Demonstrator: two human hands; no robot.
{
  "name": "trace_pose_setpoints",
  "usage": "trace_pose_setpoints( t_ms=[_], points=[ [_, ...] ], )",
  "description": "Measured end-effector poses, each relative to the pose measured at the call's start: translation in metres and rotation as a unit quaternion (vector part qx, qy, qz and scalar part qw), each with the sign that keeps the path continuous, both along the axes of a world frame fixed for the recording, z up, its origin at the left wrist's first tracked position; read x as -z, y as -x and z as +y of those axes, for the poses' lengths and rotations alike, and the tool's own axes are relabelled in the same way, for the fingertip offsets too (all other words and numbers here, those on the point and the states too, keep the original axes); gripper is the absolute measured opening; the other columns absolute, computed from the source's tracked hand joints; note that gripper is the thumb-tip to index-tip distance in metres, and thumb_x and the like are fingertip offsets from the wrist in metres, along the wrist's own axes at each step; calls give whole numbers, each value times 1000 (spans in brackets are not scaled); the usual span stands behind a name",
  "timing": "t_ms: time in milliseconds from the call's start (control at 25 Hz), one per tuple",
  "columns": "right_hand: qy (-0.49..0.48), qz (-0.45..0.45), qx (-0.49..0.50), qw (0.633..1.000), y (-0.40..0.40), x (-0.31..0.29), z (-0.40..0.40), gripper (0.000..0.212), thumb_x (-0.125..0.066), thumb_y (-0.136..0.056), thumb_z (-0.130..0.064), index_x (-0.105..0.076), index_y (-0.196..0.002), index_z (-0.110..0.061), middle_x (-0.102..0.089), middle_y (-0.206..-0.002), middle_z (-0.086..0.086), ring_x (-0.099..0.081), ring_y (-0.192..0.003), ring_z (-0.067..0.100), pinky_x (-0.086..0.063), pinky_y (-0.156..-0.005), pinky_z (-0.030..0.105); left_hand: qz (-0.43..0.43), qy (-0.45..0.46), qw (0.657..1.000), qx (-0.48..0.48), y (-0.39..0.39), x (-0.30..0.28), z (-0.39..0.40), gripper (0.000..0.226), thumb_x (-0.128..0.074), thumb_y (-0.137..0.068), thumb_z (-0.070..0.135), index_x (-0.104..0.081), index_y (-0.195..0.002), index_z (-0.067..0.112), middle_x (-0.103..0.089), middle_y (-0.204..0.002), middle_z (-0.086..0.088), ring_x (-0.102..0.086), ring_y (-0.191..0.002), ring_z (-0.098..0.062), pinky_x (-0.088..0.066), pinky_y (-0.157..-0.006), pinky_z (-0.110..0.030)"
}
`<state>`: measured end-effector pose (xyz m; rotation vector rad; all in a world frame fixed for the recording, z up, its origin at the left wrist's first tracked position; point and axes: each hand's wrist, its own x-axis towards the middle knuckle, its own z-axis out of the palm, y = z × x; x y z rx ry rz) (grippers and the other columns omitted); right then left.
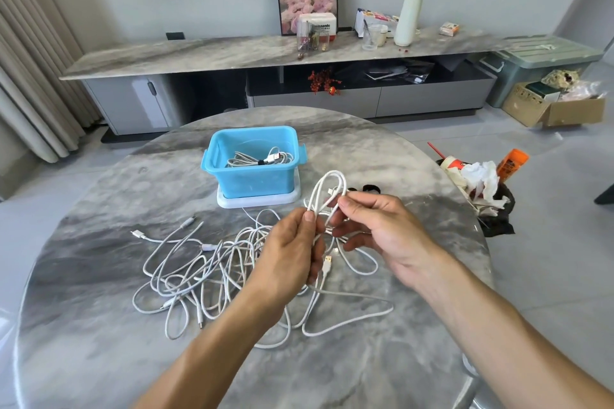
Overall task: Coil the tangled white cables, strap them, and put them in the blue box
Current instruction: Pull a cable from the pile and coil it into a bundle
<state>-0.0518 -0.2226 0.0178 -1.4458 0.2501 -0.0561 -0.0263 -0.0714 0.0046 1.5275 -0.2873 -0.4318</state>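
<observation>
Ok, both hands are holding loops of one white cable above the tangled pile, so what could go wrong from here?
1. The held cable trails down into the tangled pile, so pulling more loops may drag other cables along or tighten a knot.
2. The left hand and right hand only pinch the loops, so the coil could spring open before strapping.
3. The black straps lie behind the hands, so reaching for one means freeing a hand.

The left hand (292,252) hides part of the cable tangle (206,272) beneath it.
</observation>
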Motion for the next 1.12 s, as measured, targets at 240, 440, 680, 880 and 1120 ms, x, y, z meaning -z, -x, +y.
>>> trace_pose_setpoints(
  t_ms=[240, 440, 680, 880, 1120],
  points=[
    [30, 39, 12, 999, 26, 5, -20, 15, -59, -97, -14, -72, -98, -5, -70, -76, 7, -63, -61, 17, -47, -53, 28, -73, -109, 989, 64, 4, 17, -10, 39, -38, -105, 29, -58, -80, 9, -42, -50, 11, -37, -49, -11, -32, -46, -23],
    [508, 270, -106, 811, 66, -2, -80, 34, -54, -96, -36, -61, -73, -12, -73, -61, 0, -65, -51, 15, -48, -50, 26, -53, -103, 992, 58, 14, 18, -12, 39, -35, -106, 30, -54, -76, 14, -39, -55, 7, -35, -48, -9, -31, -47, -20],
    [431, 451, -227, 748, 103, 51, -98, 17, -51, -89, -25, -57, -93, -10, -73, -83, 8, -60, -59, 24, -54, -50, 33, -23, -91, 994, 53, 17, 15, -14, 38, -34, -107, 28, -53, -79, 10, -39, -55, 3, -33, -45, -8, -28, -43, -20],
    [426, 314, -213, 822, 103, 67, -85, 9, -60, -88, -25, -64, -94, -20, -61, -86, -9, -57, -67, 5, -48, -62, 21, -25, -91, 994, 51, 18, 13, -13, 37, -34, -107, 27, -53, -80, 9, -38, -54, 3, -33, -45, -9, -28, -42, -20],
    [495, 140, -169, 841, 80, 76, -57, 17, -59, -88, -20, -63, -93, -35, -60, -91, -15, -56, -79, -3, -43, -72, 16, -65, -109, 992, 14, 11, 19, -11, 40, -35, -106, 34, -56, -74, 22, -40, -51, 9, -37, -49, -13, -33, -53, -33]
  ],
)
